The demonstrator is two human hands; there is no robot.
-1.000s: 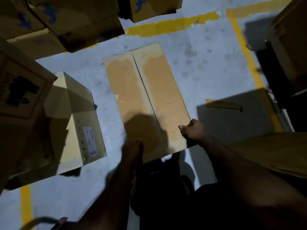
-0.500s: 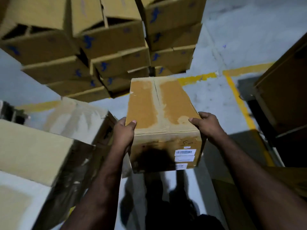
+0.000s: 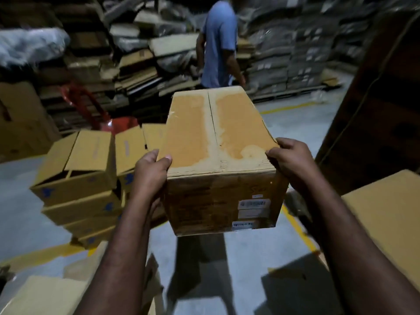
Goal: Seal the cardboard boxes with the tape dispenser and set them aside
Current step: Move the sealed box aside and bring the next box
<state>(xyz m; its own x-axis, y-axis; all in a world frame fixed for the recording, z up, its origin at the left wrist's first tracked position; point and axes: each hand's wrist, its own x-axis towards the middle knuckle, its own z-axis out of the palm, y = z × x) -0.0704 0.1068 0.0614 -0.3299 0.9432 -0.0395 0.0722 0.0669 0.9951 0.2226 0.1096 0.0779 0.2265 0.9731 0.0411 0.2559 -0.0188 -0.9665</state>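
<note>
Since the cardboard box (image 3: 218, 155) is up in the air w/ only grey floor (image 3: 295, 123) below it, the main risk is a drop. Both hands hold it high, at the near top corners, and nothing supports the bottom, so a heavy load could slide down thru the palms or tip the far end down. Next risk is the way ahead: a person in a blue shirt (image 3: 218, 42) stands just beyond the far edge. The stack of boxes (image 3: 77, 178) sits near on the left, some w/ flaps open (a knock could topple it, I'd guess). The top seam looks closed down the middle, but I can't tell whether tape covers it. No tape dispenser is in view, so the box could also get set aside unsealed.

Grip: left hand (image 3: 151, 171) curls round the near-left top corner, thumb (image 3: 166, 159) on the lid, fingers down the left side out of sight. Right hand (image 3: 288, 160) clamps the near-right top corner, fingers folded over the edge. The box sits btwn the two hands and reaches away from them, near face w/ its white labels (image 3: 254, 204) toward the camera.
</note>
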